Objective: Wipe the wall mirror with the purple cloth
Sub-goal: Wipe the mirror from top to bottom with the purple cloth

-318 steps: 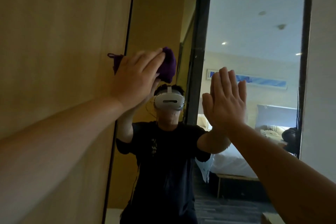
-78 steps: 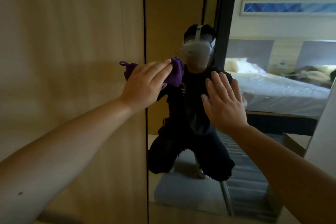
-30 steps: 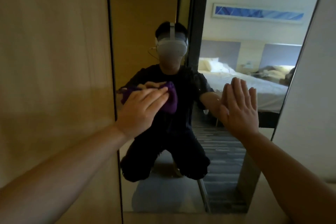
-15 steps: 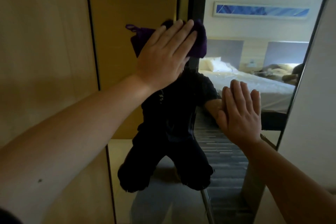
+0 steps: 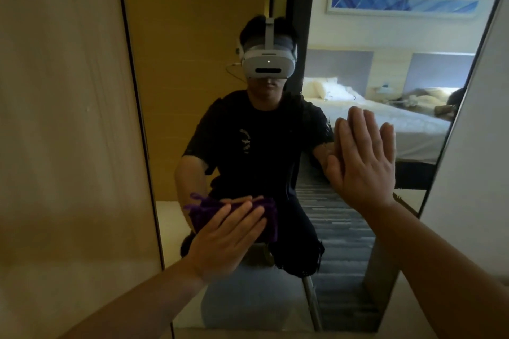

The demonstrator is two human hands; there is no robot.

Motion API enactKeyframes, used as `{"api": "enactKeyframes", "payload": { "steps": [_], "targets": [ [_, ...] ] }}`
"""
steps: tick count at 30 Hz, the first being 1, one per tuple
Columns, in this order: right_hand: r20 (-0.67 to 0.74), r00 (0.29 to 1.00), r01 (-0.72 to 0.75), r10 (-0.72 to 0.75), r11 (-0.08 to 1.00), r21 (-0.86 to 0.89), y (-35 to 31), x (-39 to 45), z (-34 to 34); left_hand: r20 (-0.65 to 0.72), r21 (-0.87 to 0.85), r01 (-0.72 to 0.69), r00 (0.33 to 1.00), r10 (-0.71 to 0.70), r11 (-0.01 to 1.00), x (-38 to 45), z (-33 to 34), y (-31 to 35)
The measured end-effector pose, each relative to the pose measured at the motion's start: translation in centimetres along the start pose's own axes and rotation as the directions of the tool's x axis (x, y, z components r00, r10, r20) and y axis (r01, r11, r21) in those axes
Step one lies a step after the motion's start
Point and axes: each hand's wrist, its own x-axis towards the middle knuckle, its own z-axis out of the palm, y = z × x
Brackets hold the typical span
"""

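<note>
Purple bunched cloth (image 5: 204,213) has dropped lower on the smooth wall mirror (image 5: 192,63), pressed by the flat left hand (image 5: 223,241). The right hand (image 5: 363,162) stays spread flat there.

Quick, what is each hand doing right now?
Left hand: open, flat fingers pressing the purple cloth on the mirror.
Right hand: open, flat against the mirror, holding nothing.

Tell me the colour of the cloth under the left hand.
The cloth is dark purple, seen best in the head view.
</note>
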Motion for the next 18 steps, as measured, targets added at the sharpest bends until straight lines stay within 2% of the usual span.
{"api": "enactKeyframes", "payload": {
  "steps": [5,8,11,15,18],
  "targets": [
    [0.049,0.999,-0.016,0.016,1.0,0.0,-0.1,0.2,-0.5,0.095,-0.04,0.006,0.995,-0.002,0.999,-1.3,-0.6,0.9],
    [0.104,0.994,-0.02,0.014,0.998,0.055,-0.1,0.4,-1.8,0.111,-0.173,0.028,0.994,-0.009,0.985,0.1,-2.2,0.0],
    [0.16,0.982,-0.104,0.096,0.994,0.045,0.8,0.4,-3.3,0.109,-0.32,0.101,0.992,-0.069,0.942,2.5,-4.1,-1.4],
    [0.281,0.945,-0.152,0.17,0.985,-0.086,3.0,0.3,-3.4,-0.079,-0.396,0.181,0.97,-0.23,0.9,11.0,-6.3,-4.7],
    [0.282,0.945,-0.139,0.164,0.985,-0.106,3.2,0.1,-2.6,-0.218,-0.351,0.16,0.944,-0.246,0.923,20.2,-8.3,-8.5]
  ]
}}
